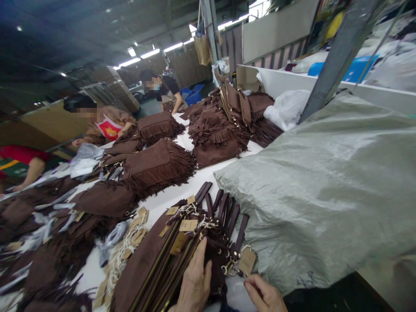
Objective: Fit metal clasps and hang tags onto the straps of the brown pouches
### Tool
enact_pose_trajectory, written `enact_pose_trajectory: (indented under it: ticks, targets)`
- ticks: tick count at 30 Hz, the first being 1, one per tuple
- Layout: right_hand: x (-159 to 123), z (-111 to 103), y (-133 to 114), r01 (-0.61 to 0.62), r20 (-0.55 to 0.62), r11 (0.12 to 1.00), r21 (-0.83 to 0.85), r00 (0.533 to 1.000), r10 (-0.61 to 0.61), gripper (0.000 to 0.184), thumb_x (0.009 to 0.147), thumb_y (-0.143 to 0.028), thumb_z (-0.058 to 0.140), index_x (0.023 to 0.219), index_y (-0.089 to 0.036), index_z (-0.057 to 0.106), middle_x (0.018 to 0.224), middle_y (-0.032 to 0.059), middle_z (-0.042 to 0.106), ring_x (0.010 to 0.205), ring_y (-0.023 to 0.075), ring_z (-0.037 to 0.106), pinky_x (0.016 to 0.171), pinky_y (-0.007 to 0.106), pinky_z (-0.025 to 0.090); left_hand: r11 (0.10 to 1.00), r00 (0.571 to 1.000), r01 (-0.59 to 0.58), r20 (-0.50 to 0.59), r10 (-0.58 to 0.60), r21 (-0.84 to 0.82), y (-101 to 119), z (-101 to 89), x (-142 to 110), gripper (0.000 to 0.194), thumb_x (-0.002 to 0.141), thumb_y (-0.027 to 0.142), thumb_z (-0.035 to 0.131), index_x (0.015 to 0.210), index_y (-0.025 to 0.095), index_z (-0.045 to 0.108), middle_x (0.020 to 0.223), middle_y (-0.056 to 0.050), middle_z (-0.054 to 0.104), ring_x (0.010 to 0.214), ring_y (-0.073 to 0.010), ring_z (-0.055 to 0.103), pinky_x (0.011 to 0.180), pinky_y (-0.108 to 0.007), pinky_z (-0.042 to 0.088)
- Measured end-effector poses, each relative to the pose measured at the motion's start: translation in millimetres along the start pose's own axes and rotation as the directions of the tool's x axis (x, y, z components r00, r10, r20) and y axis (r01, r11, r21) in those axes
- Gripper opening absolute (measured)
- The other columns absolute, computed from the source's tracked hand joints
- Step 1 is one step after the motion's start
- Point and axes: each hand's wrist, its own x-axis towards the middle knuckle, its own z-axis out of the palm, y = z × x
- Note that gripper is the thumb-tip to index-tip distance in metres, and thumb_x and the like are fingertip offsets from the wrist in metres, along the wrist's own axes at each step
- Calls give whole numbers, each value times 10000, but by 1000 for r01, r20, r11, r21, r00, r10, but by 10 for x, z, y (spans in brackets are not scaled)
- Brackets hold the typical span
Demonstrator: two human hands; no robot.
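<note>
My left hand (195, 281) lies flat with fingers stretched out on a stack of brown suede zip pouches (152, 260) at the bottom centre. Brown straps (224, 212) and tan paper tags (188, 225) stick out of the stack's far end. My right hand (264, 294) is at the bottom edge, fingers curled and pinched together just below a tan tag (247, 260) hanging from a metal clasp (229, 268). Whether anything is between the fingers I cannot make out.
Piles of brown fringed bags (156, 167) cover the white table (169, 197); more are stacked further back (224, 125). A large grey woven sack (325, 186) fills the right side. Loose tags on string (126, 247) lie to the left. Other people (104, 123) work across the table.
</note>
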Motion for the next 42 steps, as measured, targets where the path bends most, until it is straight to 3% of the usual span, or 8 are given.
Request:
enact_pose_trajectory:
  ticks: [5,8,12,17,21,25,30,42]
  targets:
    - [22,97,-91,-10,-116,997,73,993,19,427,789,-577,345,685,-210,536,610,-19,553,612,144,502,582,232,353,999,999,8,46,-10,36,-131,270,93,428,821,103,364,1226,169,484,1225,-152,530,1147,-259,503,910,-392,488]
    - [38,102,-148,-22,-116,994,107,993,34,414,784,-563,366,685,-201,541,599,-21,547,607,142,496,572,235,341,982,975,173,156,-159,-80,-143,351,265,494,828,95,328,1306,201,391,1170,-123,567,1121,-228,524,932,-386,472]
    - [68,72,-153,-34,-88,991,132,995,46,400,782,-545,388,693,-191,550,634,-10,568,628,145,498,590,237,351,892,953,300,141,-267,-339,-127,301,442,515,832,84,295,1331,199,340,1297,-83,482,1223,-170,423,1049,-369,358]
    - [102,110,-61,-71,-103,978,196,990,92,396,760,-546,419,672,-187,561,614,-10,551,604,146,481,557,240,343,925,958,169,278,-73,-340,-55,239,114,391,805,127,382,1158,191,538,1133,-94,578,1072,-179,542,933,-335,474]
    - [125,153,-72,-124,-108,936,329,980,168,402,687,-569,488,637,-180,574,554,-19,499,547,136,439,520,248,323,976,950,42,310,26,-212,133,215,-172,371,712,262,598,1072,180,568,1094,-121,563,1033,-280,517,856,-460,471]
    - [164,161,-166,-193,-106,862,469,956,272,440,560,-612,579,576,-173,567,484,-40,426,471,101,354,461,245,271,989,909,143,398,-121,-27,346,232,-117,259,696,205,559,952,178,584,1052,-108,559,978,-293,491,814,-471,411]
    - [179,191,-256,-327,-9,731,599,910,415,530,449,-671,632,602,-168,561,385,-96,281,365,45,192,397,236,99,960,799,274,542,-261,60,451,213,85,252,672,101,418,862,158,573,976,-97,552,964,-263,476,823,-420,363]
    - [139,373,-323,-380,197,315,870,852,485,551,356,-510,802,675,-161,518,372,-152,249,334,-9,156,390,184,50,710,691,630,646,-326,-315,177,140,322,81,571,103,553,599,166,510,679,20,466,702,-144,469,645,-257,331]
